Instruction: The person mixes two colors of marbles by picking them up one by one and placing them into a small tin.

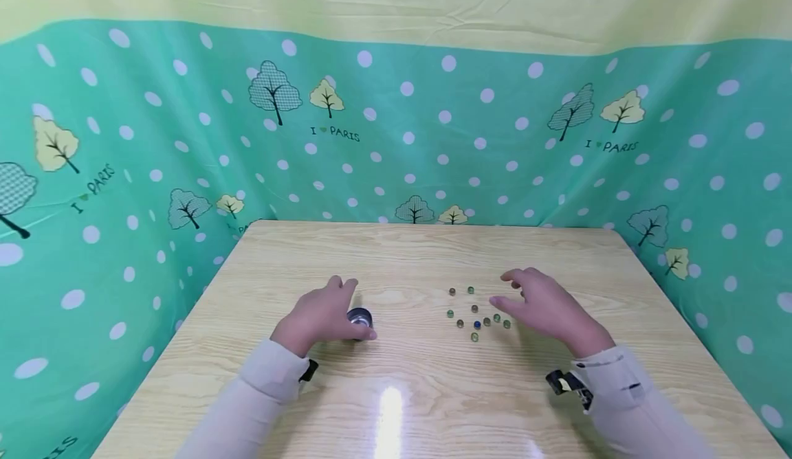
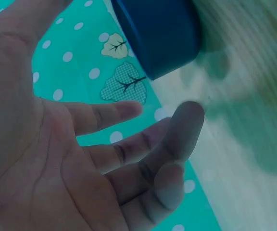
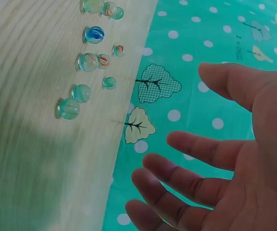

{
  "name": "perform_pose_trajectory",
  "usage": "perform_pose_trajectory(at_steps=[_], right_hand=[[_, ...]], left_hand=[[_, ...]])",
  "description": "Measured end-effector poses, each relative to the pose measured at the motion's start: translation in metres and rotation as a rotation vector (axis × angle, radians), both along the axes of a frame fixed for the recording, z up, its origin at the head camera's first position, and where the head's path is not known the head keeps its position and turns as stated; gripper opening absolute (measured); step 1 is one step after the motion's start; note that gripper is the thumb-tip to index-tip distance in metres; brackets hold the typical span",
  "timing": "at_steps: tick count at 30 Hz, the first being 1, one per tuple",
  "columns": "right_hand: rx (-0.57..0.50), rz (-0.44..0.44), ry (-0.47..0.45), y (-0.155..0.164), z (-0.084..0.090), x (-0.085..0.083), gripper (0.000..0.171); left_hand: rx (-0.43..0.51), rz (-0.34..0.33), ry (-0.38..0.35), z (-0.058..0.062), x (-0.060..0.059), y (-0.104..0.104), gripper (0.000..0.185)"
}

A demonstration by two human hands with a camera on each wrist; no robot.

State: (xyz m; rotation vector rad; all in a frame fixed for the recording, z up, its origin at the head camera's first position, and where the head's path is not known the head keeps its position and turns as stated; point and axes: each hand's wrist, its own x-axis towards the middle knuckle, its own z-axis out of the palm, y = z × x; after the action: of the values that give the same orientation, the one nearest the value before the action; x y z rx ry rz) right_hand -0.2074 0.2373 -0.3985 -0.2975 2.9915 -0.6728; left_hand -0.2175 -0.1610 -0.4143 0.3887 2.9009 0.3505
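My left hand [image 1: 322, 316] sits on the pale wood-grain table [image 1: 396, 404], fingers loosely spread beside the small round dark metal cup [image 1: 359, 319], thumb side just touching its wall; the left wrist view shows the palm relaxed, gripping nothing. My right hand [image 1: 544, 308] hovers, fingers slack and parted, just right of the scatter of small glass marbles [image 1: 475, 315], near them but holding none. One blue marble [image 1: 477, 324] lies among the greenish ones. Cup and marbles are apart, with bare table between. Green polka-dot tree-print cloth [image 1: 124, 136] walls the table.
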Motion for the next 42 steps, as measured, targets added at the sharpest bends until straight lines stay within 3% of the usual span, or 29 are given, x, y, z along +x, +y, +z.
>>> perform_pose_trajectory(at_steps=[9,18,36,42], right_hand=[[-0.052,0.013,-0.057,0.003,-0.014,-0.006,0.045],[-0.057,-0.010,-0.086,0.004,-0.028,-0.008,0.034],[-0.090,-0.040,-0.188,0.015,-0.037,-0.007,0.035],[-0.094,-0.045,-0.214,0.014,-0.037,-0.009,0.030]], left_hand=[[0.078,-0.043,-0.047,-0.016,-0.003,0.003,0.100],[0.134,-0.086,-0.048,-0.017,-0.004,0.009,0.067],[0.251,-0.206,-0.102,-0.030,-0.016,0.025,0.061],[0.323,-0.212,-0.173,-0.032,-0.015,0.027,0.058]])
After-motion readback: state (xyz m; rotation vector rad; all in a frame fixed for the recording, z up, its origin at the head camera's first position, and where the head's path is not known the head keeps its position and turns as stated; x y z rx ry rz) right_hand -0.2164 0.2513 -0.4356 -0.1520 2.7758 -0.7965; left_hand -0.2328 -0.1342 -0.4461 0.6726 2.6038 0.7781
